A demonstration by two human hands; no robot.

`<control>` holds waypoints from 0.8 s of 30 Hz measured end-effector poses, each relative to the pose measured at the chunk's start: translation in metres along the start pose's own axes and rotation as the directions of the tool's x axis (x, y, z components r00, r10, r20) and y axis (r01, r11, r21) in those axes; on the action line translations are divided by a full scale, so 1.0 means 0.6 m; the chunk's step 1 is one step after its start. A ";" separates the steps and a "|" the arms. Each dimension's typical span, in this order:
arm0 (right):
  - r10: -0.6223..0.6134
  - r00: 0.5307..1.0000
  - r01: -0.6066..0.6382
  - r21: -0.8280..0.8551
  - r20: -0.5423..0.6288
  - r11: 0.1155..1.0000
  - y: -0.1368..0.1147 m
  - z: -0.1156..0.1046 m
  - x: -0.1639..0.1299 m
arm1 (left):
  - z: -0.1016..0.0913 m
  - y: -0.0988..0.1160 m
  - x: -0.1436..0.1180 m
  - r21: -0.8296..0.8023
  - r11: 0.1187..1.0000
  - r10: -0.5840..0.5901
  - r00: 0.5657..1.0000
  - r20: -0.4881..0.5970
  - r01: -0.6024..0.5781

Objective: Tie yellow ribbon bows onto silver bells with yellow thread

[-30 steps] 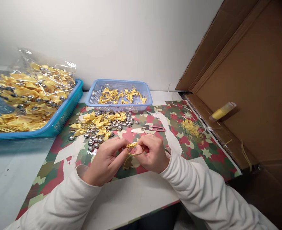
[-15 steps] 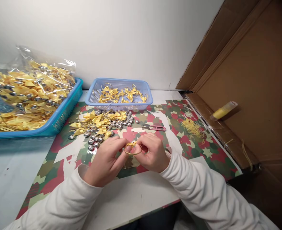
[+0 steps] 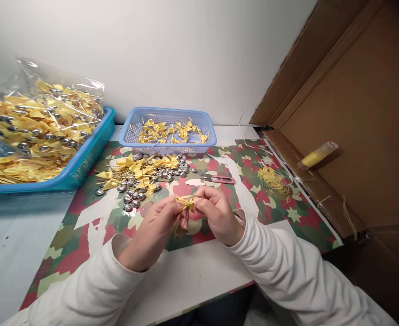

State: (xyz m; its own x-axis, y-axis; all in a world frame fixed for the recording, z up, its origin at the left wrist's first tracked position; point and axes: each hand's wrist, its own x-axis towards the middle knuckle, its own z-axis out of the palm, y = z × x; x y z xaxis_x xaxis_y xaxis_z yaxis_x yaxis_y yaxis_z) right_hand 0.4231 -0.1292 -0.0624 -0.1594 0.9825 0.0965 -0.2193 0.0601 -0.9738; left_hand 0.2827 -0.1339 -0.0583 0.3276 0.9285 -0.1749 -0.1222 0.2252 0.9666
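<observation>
Between my two hands is a yellow ribbon bow (image 3: 187,203) with a looped golden cord. My left hand (image 3: 159,226) pinches its left side between thumb and fingers. On the right side, my right hand (image 3: 218,215) grips it in the same way, thumb on top. Fingers hide part of the bow and cord. Just beyond my left hand lies a pile of silver bells (image 3: 130,197), with yellow ribbon bows on cords (image 3: 140,169) heaped over and beside them. Thread snips (image 3: 220,179) with a pink handle rest beyond my right hand.
A blue basket (image 3: 168,150) holding finished-looking bows stands at the back. At left, a larger blue basket (image 3: 84,158) carries a clear bag (image 3: 50,113) of bows with bells. Yellow thread scraps (image 3: 272,179) lie at right, near a cardboard wall (image 3: 349,90) and a yellow tube (image 3: 318,156).
My hands have turned the bow: its cord loop hung toward me before and now lies along the far side. The bow's yellow ribbon shows more between my fingertips.
</observation>
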 end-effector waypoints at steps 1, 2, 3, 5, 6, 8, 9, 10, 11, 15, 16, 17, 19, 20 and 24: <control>0.009 1.000 -0.009 0.012 0.001 1.000 0.001 0.000 0.000 | 0.002 0.001 0.001 -0.015 1.000 -0.008 1.000 0.002 0.008; 0.018 1.000 -0.018 0.016 0.002 1.000 0.002 0.001 0.000 | 0.003 0.002 0.001 -0.025 1.000 -0.013 1.000 0.007 0.013; 0.026 1.000 -0.026 0.014 0.006 1.000 0.003 0.001 -0.001 | 0.004 0.002 0.002 -0.030 0.999 -0.016 1.000 0.015 0.016; 0.029 0.999 -0.029 -0.015 0.016 0.999 0.002 0.000 -0.004 | 0.003 0.002 0.002 -0.024 1.000 -0.016 1.000 0.026 0.017; 0.023 1.000 -0.022 -0.043 0.022 0.999 0.001 -0.001 -0.005 | 0.002 0.002 0.002 -0.015 1.000 -0.019 0.999 0.028 0.019; -0.018 0.999 0.023 -0.124 0.039 0.992 -0.003 -0.006 -0.008 | -0.001 0.000 0.001 0.015 1.000 -0.023 0.999 0.024 0.023; -0.051 0.998 0.057 -0.164 0.045 0.985 -0.005 -0.010 -0.009 | -0.002 0.000 0.000 0.034 0.999 -0.019 1.000 0.020 0.018; -0.086 0.995 0.093 -0.196 0.047 0.976 -0.007 -0.015 -0.009 | -0.004 -0.001 -0.001 0.056 0.998 -0.008 1.000 0.013 0.007; -0.122 0.992 0.128 -0.215 0.039 0.968 -0.009 -0.020 -0.007 | -0.005 -0.001 -0.002 0.081 0.997 0.006 1.000 0.002 -0.006; -0.135 0.989 0.147 -0.240 0.067 0.960 -0.013 -0.036 0.008 | -0.010 0.003 -0.005 0.204 0.976 0.089 0.995 -0.055 -0.076; -0.070 0.990 0.097 -0.238 0.120 0.966 -0.013 -0.039 0.012 | -0.012 0.004 -0.006 0.248 0.964 0.116 0.992 -0.056 -0.099; 0.027 0.981 0.018 -0.228 0.192 0.973 -0.013 -0.041 0.015 | -0.014 0.005 -0.006 0.300 0.945 0.148 0.988 -0.049 -0.127; 0.232 0.914 -0.173 -0.199 0.334 0.965 -0.013 -0.047 0.020 | -0.021 0.006 -0.006 0.416 0.891 0.211 0.977 -0.020 -0.184; 0.300 0.876 -0.243 -0.193 0.378 0.951 -0.014 -0.050 0.021 | -0.025 0.007 -0.006 0.470 0.858 0.235 0.972 -0.001 -0.207; 0.337 0.869 -0.267 -0.230 0.362 0.936 -0.025 -0.067 0.023 | -0.038 0.012 -0.003 0.595 0.764 0.270 0.961 0.055 -0.249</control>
State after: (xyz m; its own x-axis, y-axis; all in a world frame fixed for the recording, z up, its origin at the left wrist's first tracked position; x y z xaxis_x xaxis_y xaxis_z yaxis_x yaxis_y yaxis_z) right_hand 0.4629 -0.1094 -0.0549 -0.5608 0.8104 -0.1698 0.0587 -0.1657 -0.9844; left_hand 0.2601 -0.1270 -0.0551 0.3339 0.9370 0.1031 0.3824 -0.2346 0.8937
